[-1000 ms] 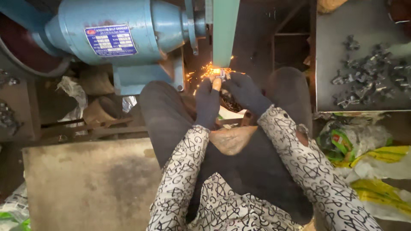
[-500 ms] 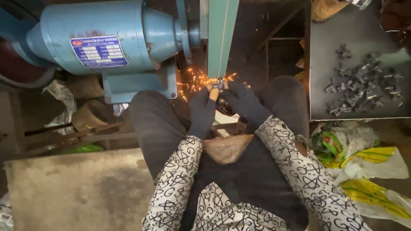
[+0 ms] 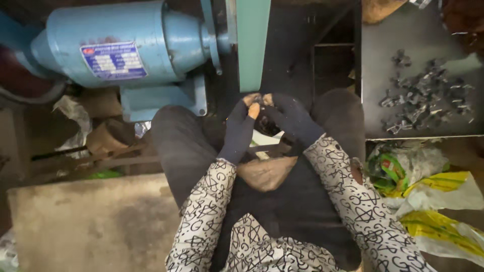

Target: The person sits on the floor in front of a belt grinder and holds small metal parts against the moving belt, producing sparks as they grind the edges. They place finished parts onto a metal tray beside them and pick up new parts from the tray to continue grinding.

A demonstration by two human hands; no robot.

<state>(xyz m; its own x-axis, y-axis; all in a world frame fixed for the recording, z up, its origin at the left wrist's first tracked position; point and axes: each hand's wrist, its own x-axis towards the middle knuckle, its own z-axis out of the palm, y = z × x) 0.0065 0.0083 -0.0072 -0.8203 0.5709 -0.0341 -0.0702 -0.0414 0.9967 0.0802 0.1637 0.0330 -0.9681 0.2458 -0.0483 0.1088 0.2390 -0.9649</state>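
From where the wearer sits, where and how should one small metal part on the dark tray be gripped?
Probably take a loose piece at the near edge of the pile of small metal parts, coming from above with the right hand: they lie flat and tangled on the dark tray.

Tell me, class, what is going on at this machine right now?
A seated person in dark gloves holds both hands together just below the green belt guard of a blue bench grinder. The left hand and right hand pinch something small between the fingers; what it is cannot be made out. No sparks show. To the right, a dark tray holds a heap of small metal parts.
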